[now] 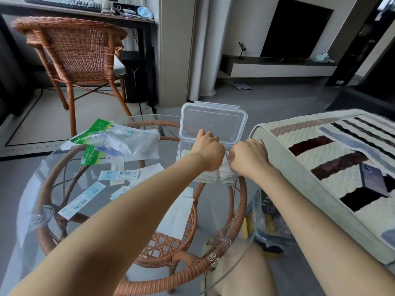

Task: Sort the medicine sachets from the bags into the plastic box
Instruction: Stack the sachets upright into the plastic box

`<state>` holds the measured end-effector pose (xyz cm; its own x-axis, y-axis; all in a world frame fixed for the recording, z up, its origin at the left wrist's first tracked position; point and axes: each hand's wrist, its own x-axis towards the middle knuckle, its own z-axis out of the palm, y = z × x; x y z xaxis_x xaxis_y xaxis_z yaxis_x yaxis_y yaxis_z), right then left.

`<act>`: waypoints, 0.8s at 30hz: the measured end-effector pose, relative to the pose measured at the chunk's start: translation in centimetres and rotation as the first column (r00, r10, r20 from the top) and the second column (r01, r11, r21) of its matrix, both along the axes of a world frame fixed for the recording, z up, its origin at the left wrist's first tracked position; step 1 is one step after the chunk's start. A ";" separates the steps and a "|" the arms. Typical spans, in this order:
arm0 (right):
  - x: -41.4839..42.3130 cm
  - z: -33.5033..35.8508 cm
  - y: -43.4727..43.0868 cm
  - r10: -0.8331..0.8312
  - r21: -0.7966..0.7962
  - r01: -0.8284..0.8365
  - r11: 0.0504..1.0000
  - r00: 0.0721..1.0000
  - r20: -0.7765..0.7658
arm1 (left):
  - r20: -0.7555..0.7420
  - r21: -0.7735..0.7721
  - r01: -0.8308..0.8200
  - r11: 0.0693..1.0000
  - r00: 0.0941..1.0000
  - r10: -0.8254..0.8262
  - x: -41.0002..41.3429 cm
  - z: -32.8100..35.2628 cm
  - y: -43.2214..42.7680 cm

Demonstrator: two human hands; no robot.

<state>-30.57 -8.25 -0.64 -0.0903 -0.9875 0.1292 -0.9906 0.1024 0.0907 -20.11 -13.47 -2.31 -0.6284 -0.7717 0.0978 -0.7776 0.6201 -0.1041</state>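
Reaching both hands, left hand [208, 149] and right hand [249, 155], fingers curled with grip contents hidden, into the open plastic box [213, 122] at 12 o'clock, we judge sachets [118, 175] at 9 o'clock remain unsorted.

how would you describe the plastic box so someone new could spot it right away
Start at the round glass-topped rattan table and look to its far right edge, beside the quilted cushion. The plastic box sits there under both hands, holding sachets. It is the only clear rigid container, with its hinged lid standing open.
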 end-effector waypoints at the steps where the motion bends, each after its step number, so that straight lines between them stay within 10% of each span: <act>1: -0.2 -0.1 0.0 0.055 0.032 -0.056 0.998 0.998 0.003 | 0.008 -0.009 0.001 1.000 1.000 -0.001 -0.1 0.0 0.0; 8: -1.5 -0.7 -0.2 0.182 0.242 -0.158 0.957 0.980 -0.079 | 0.026 0.012 0.002 1.000 1.000 -0.002 -0.5 0.3 -0.6; 24: -3.5 0.1 2.6 0.068 0.012 -0.075 0.997 0.948 0.311 | 0.147 0.063 0.055 0.997 0.987 -0.063 -1.9 0.5 -0.2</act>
